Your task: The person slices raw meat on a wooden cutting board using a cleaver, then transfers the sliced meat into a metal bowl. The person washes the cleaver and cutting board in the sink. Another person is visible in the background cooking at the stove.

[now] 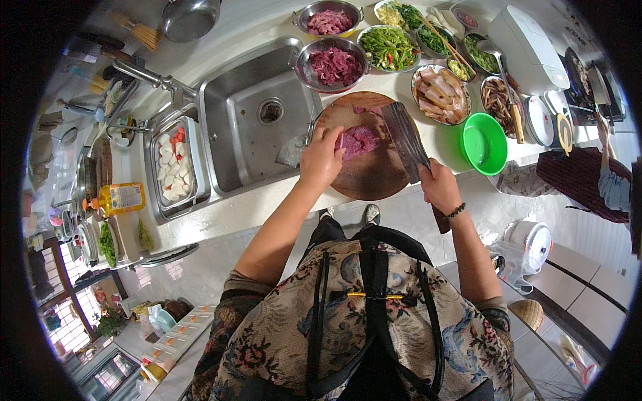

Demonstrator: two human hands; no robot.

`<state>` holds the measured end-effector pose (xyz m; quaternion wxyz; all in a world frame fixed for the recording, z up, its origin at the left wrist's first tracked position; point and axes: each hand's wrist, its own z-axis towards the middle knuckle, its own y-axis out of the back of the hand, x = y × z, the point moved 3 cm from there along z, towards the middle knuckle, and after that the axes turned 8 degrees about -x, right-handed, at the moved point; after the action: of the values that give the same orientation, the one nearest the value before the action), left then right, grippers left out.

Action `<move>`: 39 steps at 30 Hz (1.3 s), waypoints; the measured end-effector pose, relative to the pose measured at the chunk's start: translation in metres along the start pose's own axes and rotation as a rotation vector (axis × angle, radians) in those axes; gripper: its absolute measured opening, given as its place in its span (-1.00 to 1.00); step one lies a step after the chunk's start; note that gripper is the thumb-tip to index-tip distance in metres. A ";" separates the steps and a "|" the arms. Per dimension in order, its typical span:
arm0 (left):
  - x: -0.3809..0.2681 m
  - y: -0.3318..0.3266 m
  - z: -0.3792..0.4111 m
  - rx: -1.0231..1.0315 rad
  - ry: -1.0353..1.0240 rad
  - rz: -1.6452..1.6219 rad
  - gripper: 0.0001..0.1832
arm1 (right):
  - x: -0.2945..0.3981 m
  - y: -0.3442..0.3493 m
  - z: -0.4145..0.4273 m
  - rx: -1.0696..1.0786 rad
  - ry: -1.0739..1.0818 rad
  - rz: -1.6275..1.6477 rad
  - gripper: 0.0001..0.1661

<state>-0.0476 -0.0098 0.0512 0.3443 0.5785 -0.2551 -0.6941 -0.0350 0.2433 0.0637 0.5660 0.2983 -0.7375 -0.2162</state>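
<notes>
On a round wooden chopping board (368, 183) lies a piece of raw red meat (362, 142). My left hand (322, 156) rests at the meat's left end, its fingertips against it. The handle of a broad cleaver (401, 135) is in my right hand (441, 186); the dark blade stands over the board's right side, apart from the meat. Smaller meat scraps (368, 110) lie near the board's far edge. Beyond the board, a metal bowl (302, 75) holds cut red meat, with a second metal bowl (301, 20) of paler meat behind it.
Left of the board is a steel sink (241, 145); a tray (194, 165) of white and red pieces stands farther left. To the right are a green plastic bowl (484, 144), a plate of sliced meat (441, 95), vegetable dishes and a ladle (509, 90). Another person (584, 178) stands far right.
</notes>
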 end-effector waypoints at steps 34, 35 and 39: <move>0.008 -0.015 0.076 0.273 -0.049 0.070 -0.75 | -0.003 0.001 -0.032 -0.034 -0.140 0.214 -0.71; 0.008 -0.024 0.062 0.331 -0.163 0.212 -0.64 | -0.002 -0.001 -0.031 -0.023 -0.141 0.220 -0.72; -0.009 -0.031 0.049 0.422 -0.210 0.338 -0.70 | -0.002 -0.013 -0.025 0.027 -0.072 0.109 -0.69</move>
<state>-0.1008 0.0150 0.0433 0.2990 0.5116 -0.5208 -0.6145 -0.0079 0.2356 0.0610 0.5460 0.2573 -0.7753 -0.1859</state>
